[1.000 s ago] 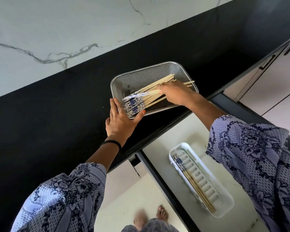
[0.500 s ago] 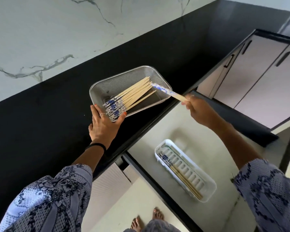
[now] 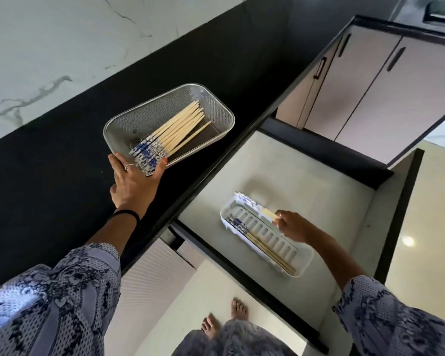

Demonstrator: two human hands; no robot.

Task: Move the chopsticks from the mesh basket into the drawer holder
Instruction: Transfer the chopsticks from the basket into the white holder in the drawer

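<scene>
A silver mesh basket sits on the black counter and holds several wooden chopsticks with blue-and-white patterned ends. My left hand grips the basket's near corner. Below, in the open drawer, lies a white slotted holder with a pair of chopsticks along its near side. My right hand is over the holder's far side, pinching chopsticks whose patterned ends stick out over the holder's far-left end.
The black counter runs along a white marble wall. The open drawer has a pale grey floor and dark side walls. Pale cabinet doors with dark handles stand at the upper right. Bare feet show on the floor below.
My right hand lifted chopsticks out of the basket, carried them right and down, and now holds them at the drawer holder. My left hand stayed on the basket's corner.
</scene>
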